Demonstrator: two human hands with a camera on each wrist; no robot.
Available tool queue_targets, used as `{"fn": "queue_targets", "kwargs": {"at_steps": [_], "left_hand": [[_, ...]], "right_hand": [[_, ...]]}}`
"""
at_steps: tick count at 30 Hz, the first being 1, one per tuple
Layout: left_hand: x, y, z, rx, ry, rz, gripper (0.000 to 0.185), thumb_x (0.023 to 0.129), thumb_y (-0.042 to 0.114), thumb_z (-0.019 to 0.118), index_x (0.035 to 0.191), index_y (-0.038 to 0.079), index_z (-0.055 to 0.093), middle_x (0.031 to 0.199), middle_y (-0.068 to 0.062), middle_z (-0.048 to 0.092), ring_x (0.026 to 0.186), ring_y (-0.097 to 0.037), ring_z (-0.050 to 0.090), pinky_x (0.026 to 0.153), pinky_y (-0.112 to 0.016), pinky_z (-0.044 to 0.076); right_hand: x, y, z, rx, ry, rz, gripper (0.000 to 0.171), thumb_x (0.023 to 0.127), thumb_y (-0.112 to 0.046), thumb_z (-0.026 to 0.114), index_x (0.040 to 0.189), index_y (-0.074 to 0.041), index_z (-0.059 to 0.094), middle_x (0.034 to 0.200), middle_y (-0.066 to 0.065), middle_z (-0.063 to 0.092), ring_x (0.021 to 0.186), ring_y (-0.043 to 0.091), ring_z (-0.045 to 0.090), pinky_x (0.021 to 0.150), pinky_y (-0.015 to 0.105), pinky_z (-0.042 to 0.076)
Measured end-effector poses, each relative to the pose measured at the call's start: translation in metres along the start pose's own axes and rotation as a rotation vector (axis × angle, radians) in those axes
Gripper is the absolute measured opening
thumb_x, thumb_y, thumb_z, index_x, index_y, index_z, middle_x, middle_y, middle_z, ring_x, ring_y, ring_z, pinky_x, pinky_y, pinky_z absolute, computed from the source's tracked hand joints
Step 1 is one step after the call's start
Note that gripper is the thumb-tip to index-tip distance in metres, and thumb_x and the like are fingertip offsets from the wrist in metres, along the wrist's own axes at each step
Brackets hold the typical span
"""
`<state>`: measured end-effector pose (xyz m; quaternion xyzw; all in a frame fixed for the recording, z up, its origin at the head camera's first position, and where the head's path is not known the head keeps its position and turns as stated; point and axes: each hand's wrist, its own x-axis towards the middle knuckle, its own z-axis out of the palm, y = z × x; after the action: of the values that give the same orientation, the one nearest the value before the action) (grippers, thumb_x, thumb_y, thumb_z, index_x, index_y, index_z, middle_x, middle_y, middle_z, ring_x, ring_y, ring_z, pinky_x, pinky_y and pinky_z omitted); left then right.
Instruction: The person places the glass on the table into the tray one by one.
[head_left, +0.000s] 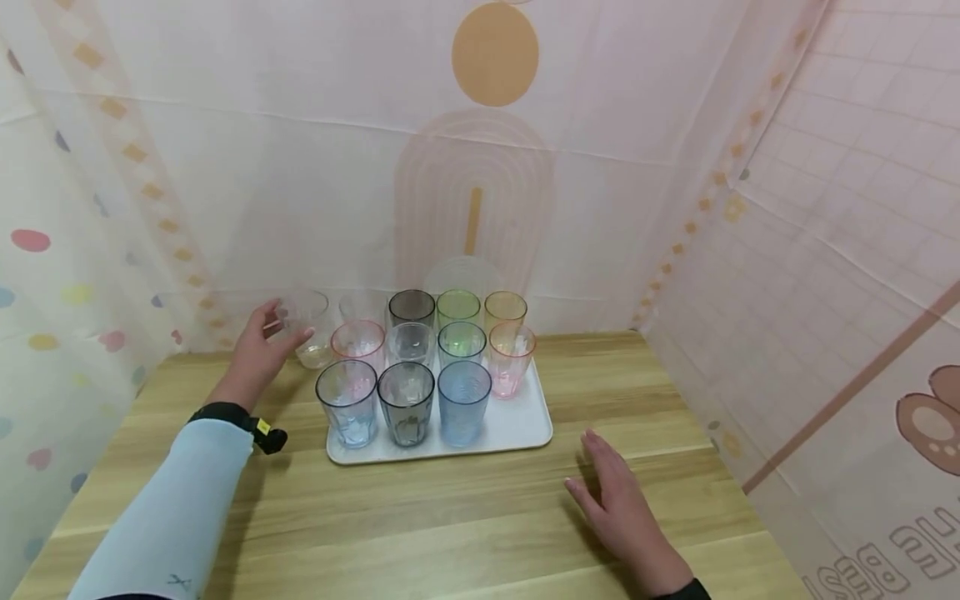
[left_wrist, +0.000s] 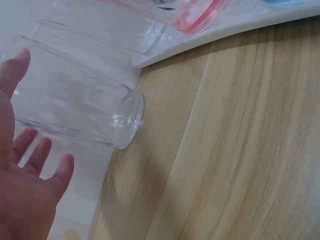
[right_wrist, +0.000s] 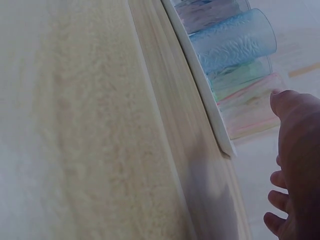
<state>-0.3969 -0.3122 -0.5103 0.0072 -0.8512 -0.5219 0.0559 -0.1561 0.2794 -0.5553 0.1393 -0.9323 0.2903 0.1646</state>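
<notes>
The left hand (head_left: 258,354) is extended toward a clear cup (head_left: 306,327) standing upright on the table (head_left: 450,517), just off the left rear corner of the tray (head_left: 517,429). The cup lies directly ahead of that hand's fingertips, on the thumb side, long axis vertical, mouth up. The left wrist view shows the fingers (left_wrist: 37,155) spread and relaxed, thumb raised beside the cup (left_wrist: 75,102) wall, with a gap between palm and cup; the head view suggests the thumb tip may touch the wall, but contact cannot be confirmed. Nothing is gripped. The left hand is much the nearer to this cup; the right hand (head_left: 626,508) lies flat on the table, fingers straight and slightly apart, well away from it, with the tray ahead and to its left. The right wrist view confirms that hand (right_wrist: 295,165) holds nothing and sits beside the tray's right edge (right_wrist: 200,90). The tray carries 11 cups visible in 3 rows: near row clear-blue, grey (head_left: 406,402) and blue (head_left: 462,400); middle row pink (head_left: 357,343), clear, green, pink; rear row clear, grey, green, amber. Relative to the left hand, the tray's nearest cups sit to the right of the clear cup, and the rear-row clear cup is just beside it. Judgement: a closing grasp would need only a short forward advance.
</notes>
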Motion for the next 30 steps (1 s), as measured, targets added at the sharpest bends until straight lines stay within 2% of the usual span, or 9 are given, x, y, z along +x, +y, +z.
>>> {"fn": "queue_targets", "kwargs": {"at_steps": [4,10,13,15,18,21,25,28,30], "left_hand": [[-0.002,-0.002,0.003,-0.011,0.018,0.008,0.113,0.097,0.067,0.076,0.179,0.021,0.013,0.181,-0.02,0.024,0.165,-0.049,0.023,0.122,-0.075,0.034],[-0.01,0.0,0.006,-0.036,0.088,0.01,0.108,0.097,0.063,0.079,0.178,0.021,0.022,0.176,-0.018,0.034,0.16,-0.044,0.035,0.121,-0.068,0.042],[-0.016,0.0,0.005,-0.014,0.139,0.024,0.107,0.095,0.065,0.08,0.176,0.02,0.026,0.171,-0.018,0.04,0.156,-0.042,0.043,0.118,-0.061,0.049],[-0.022,0.002,0.003,0.006,0.168,0.039,0.103,0.096,0.062,0.08,0.175,0.019,0.03,0.168,-0.017,0.044,0.153,-0.041,0.046,0.114,-0.051,0.054],[-0.04,0.004,-0.003,0.021,0.195,0.056,0.098,0.097,0.057,0.082,0.173,0.017,0.034,0.164,-0.016,0.05,0.149,-0.039,0.05,0.105,-0.03,0.057],[-0.066,0.005,-0.012,0.025,0.207,0.049,0.097,0.097,0.054,0.083,0.173,0.017,0.035,0.16,-0.016,0.052,0.148,-0.039,0.05,0.097,-0.014,0.055],[-0.106,0.004,-0.024,0.037,0.214,0.023,0.094,0.097,0.05,0.085,0.172,0.019,0.038,0.156,-0.013,0.054,0.146,-0.033,0.052,0.091,-0.006,0.053],[-0.135,0.003,-0.029,0.033,0.216,0.038,0.087,0.098,0.042,0.087,0.169,0.018,0.042,0.151,-0.009,0.057,0.136,-0.016,0.056,0.089,-0.004,0.051],[-0.153,0.004,-0.029,0.015,0.213,0.07,0.082,0.099,0.032,0.088,0.166,0.016,0.045,0.148,-0.005,0.059,0.128,-0.004,0.056,0.09,-0.004,0.052]], "right_hand": [[0.001,0.0,0.001,0.006,0.019,-0.012,0.07,0.105,-0.026,0.078,0.162,0.002,0.049,0.168,0.021,0.049,0.153,0.046,0.048,0.121,0.069,0.041],[0.0,-0.001,0.0,-0.001,0.045,-0.05,0.073,0.102,-0.025,0.081,0.163,0.001,0.049,0.167,0.022,0.051,0.15,0.046,0.05,0.119,0.068,0.043],[0.001,-0.001,-0.001,-0.009,0.058,-0.066,0.074,0.101,-0.024,0.082,0.163,0.001,0.048,0.166,0.022,0.052,0.149,0.046,0.051,0.118,0.067,0.044],[0.001,-0.002,-0.001,-0.014,0.07,-0.077,0.075,0.101,-0.023,0.083,0.162,0.001,0.049,0.165,0.023,0.052,0.149,0.046,0.052,0.118,0.067,0.044],[0.0,-0.003,-0.001,-0.018,0.077,-0.093,0.076,0.099,-0.022,0.085,0.162,0.001,0.049,0.164,0.023,0.053,0.148,0.045,0.052,0.117,0.065,0.044],[0.0,-0.003,0.0,-0.019,0.08,-0.106,0.077,0.097,-0.021,0.086,0.162,0.001,0.05,0.164,0.022,0.054,0.148,0.044,0.053,0.116,0.065,0.044],[0.002,-0.003,0.0,-0.007,0.084,-0.124,0.079,0.096,-0.021,0.087,0.163,-0.001,0.049,0.163,0.021,0.054,0.148,0.043,0.054,0.117,0.062,0.043],[0.004,-0.003,-0.001,0.012,0.095,-0.137,0.08,0.096,-0.019,0.088,0.164,-0.004,0.048,0.163,0.02,0.055,0.147,0.042,0.054,0.125,0.043,0.04],[0.006,-0.003,-0.001,0.03,0.102,-0.145,0.081,0.096,-0.018,0.088,0.165,-0.004,0.048,0.163,0.019,0.055,0.147,0.043,0.054,0.128,0.028,0.031]]}}
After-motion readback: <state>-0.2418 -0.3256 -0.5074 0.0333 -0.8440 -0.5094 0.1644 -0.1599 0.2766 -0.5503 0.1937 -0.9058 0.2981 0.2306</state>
